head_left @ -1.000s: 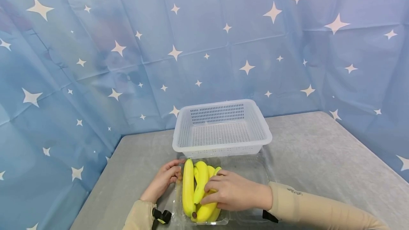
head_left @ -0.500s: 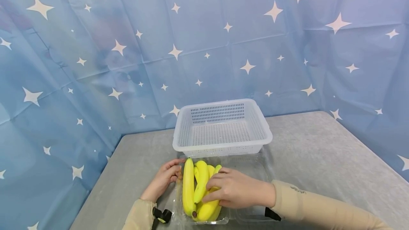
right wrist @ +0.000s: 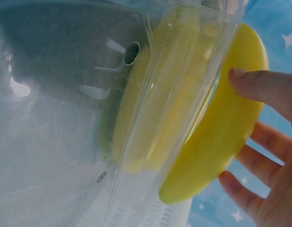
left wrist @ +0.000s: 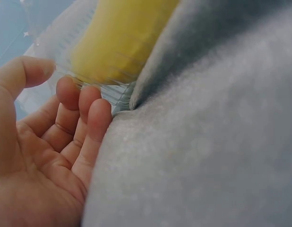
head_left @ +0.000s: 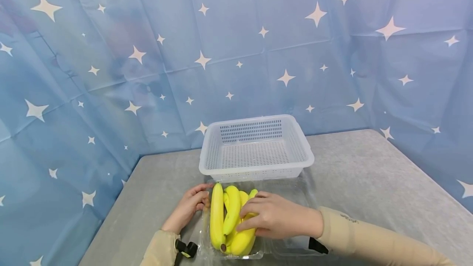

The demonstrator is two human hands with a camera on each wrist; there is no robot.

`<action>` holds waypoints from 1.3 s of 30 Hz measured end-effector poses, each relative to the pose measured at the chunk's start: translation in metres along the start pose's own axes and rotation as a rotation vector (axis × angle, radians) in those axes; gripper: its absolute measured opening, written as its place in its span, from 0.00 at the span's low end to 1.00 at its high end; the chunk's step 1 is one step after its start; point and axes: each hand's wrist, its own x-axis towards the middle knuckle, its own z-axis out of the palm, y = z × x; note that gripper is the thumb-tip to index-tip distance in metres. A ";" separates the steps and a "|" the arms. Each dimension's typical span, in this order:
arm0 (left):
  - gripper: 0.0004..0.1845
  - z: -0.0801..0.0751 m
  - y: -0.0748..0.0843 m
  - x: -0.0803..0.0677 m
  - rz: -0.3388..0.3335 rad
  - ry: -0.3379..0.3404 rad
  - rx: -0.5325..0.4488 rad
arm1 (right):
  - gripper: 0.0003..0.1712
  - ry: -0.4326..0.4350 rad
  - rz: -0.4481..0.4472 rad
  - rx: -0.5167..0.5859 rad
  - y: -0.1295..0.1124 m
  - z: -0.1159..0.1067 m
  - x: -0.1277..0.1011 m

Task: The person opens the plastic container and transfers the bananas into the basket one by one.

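Observation:
In the head view several yellow bananas [head_left: 217,216] lie in a clear plastic clamshell box [head_left: 258,254]. My right hand [head_left: 271,216] holds one banana [right wrist: 221,127] at the box's right side. The right wrist view has the thumb [right wrist: 266,87] on one face of that banana and the fingers on the other; it stands out above the rim. My left hand [head_left: 190,205] is at the box's left side, its fingertips [left wrist: 99,111] against the ribbed clear wall and its fingers loosely bent. A banana [left wrist: 122,38] shows just beyond them.
A white perforated basket [head_left: 258,172] stands right behind the box. The box's clear lid [head_left: 292,194] lies folded out to the right, partly under my right forearm. A grey cloth covers the table [head_left: 362,175]; a blue starry curtain [head_left: 236,52] hangs around it.
My right hand has shifted slightly to the right and away from me, and the banana in it has moved slightly with it. The left hand has stayed at the box's side.

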 end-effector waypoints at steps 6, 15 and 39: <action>0.23 0.000 0.000 -0.001 0.018 -0.012 0.010 | 0.24 0.006 -0.003 0.020 0.001 -0.003 -0.002; 0.22 0.002 0.000 0.000 -0.006 0.013 0.013 | 0.25 0.021 -0.006 0.038 0.001 -0.006 -0.002; 0.24 0.001 0.002 -0.003 0.027 -0.028 -0.012 | 0.27 0.055 -0.009 -0.005 0.000 -0.017 -0.002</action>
